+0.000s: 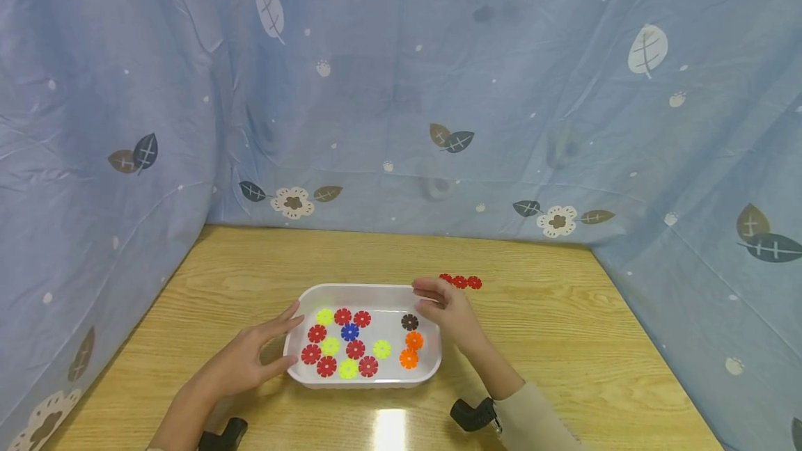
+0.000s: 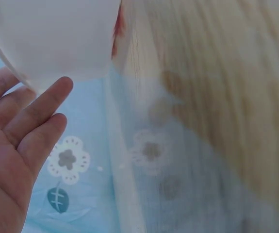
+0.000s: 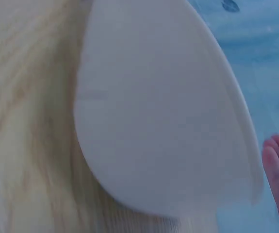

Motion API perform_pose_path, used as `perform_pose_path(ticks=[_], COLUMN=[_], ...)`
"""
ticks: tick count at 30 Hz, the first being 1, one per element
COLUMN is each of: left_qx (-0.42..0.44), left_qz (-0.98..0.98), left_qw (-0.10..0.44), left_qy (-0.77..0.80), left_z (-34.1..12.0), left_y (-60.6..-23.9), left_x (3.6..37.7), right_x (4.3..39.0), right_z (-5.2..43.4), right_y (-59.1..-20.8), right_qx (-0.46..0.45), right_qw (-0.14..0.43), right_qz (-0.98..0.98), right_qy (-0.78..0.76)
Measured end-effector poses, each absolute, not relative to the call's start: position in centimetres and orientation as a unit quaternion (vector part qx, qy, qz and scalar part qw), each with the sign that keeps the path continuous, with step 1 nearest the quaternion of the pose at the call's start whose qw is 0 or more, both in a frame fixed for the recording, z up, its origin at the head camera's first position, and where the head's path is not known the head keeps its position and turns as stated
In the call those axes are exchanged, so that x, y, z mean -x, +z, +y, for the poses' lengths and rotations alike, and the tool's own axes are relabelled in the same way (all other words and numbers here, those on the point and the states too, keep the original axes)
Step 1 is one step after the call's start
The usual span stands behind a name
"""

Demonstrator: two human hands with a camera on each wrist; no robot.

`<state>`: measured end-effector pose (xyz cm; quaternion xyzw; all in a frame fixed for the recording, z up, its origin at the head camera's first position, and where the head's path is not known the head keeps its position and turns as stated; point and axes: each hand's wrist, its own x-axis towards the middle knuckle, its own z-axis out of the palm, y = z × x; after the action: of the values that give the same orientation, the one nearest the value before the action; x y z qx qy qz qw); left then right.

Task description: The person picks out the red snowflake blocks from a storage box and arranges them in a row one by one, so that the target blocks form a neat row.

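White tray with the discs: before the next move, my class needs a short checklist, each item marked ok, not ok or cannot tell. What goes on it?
1. Tray opening upward: ok.
2. Left hand at the tray's left end: ok.
3. Right hand at its right end: ok.
4. Every disc inside: not ok; three red discs lie beyond it on the table.
5. Colours separated: not ok; a blue disc sits among yellow discs and red ones.
6. Base fully supported: cannot tell; hidden.

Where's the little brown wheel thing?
In the head view, the brown piece lies at the right inside the white tray, just above two orange pieces and near the right hand.
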<state>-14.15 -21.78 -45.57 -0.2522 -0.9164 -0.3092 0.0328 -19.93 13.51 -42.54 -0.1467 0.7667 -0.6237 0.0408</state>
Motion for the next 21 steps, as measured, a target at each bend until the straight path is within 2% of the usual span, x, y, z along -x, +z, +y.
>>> perform_pose_path(ticks=[7, 14, 21], left_qx=[0.243, 0.247, 0.246], left_qz=[-0.917, -0.917, -0.922], left_qw=[0.019, 0.030, 0.041], left_qy=[-0.317, -0.310, -0.295], left_z=[-21.9, -21.9, -21.7], left_y=[-45.6, -45.5, -45.5], left_x=[14.1, 14.0, 14.2], right_x=[18.3, 19.0, 19.1], right_z=[10.8, 9.1, 8.5], right_y=[-41.3, -43.9, -44.9], right_qx=[0.230, 0.318, 0.335], right_qw=[0.151, 0.201, 0.248], right_qz=[0.755, 0.776, 0.795], right_qy=[-0.596, -0.506, -0.441])
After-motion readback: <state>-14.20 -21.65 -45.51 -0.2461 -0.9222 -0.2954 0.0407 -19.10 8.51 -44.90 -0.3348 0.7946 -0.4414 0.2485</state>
